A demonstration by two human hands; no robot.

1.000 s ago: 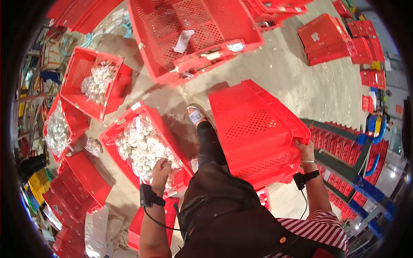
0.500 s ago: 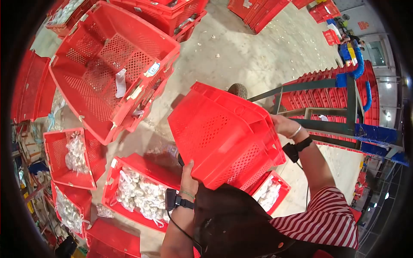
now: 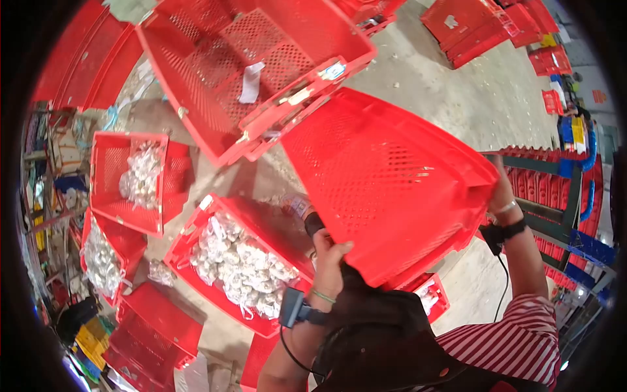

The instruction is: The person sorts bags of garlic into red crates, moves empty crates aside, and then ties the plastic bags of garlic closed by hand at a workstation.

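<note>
A red perforated plastic crate (image 3: 385, 183) is held in front of me, tilted, its outer side and bottom facing up at me. My left hand (image 3: 332, 258) grips its near left edge, with the thumb lying over the plastic. At the far right end, my right hand (image 3: 501, 189) is closed around the rim, its fingers partly hidden behind the crate. The held crate's upper left edge overlaps a stack of red crates (image 3: 196, 121) in this view; a white paper slip (image 3: 251, 82) lies inside the top one. Below my left hand stands a crate of bagged whitish produce (image 3: 241, 268).
Smaller crates of bagged produce (image 3: 140, 176) stand at the left. A trolley with a dark frame (image 3: 542, 209) carries nested red crates on the right. More stacked crates (image 3: 465, 29) stand at the back on the concrete floor (image 3: 418, 98). One loose bag (image 3: 161, 273) lies on the floor.
My view has swung left, so the surroundings shift right. The held crate has tipped and come closer to the crate stack at the upper left. Both hands keep their hold.
</note>
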